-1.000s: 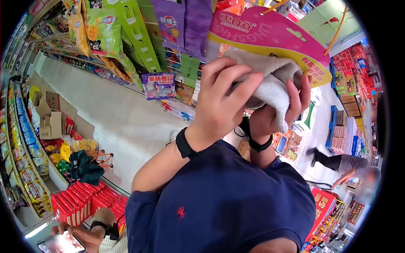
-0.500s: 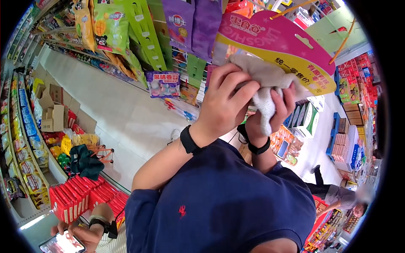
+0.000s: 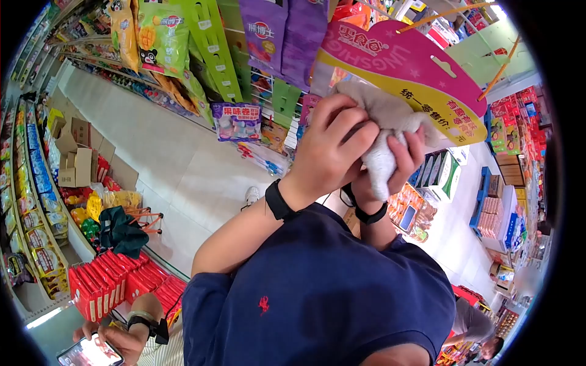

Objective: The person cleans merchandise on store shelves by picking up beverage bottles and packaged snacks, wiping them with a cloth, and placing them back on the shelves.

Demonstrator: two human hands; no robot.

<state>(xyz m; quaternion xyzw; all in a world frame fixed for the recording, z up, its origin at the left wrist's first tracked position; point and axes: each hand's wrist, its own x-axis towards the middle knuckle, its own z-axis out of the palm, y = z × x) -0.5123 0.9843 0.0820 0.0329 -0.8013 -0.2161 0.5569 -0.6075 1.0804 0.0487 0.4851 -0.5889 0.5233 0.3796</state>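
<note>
A crumpled grey-white cloth (image 3: 386,110) is bunched between my two hands, against the lower edge of a pink and yellow hanging sign (image 3: 421,67). My left hand (image 3: 332,149) has its fingers curled on the cloth from the left, with the fingertips partly hidden. On the other side, my right hand (image 3: 397,168) wraps its fingers round the lower part, and a tail of cloth hangs over them. Each wrist has a black band.
Green and purple snack bags (image 3: 162,36) hang on a rack at the upper left. Red packets (image 3: 104,283) and an open carton (image 3: 76,168) are at the left. Another person's hand (image 3: 116,344) holds a phone at the bottom left. Another person (image 3: 473,320) bends at the lower right.
The cloth and my hands have shifted slightly down, and my left fingers have curled in more. The sign shows more of its printing. The person at the right has moved lower in view.
</note>
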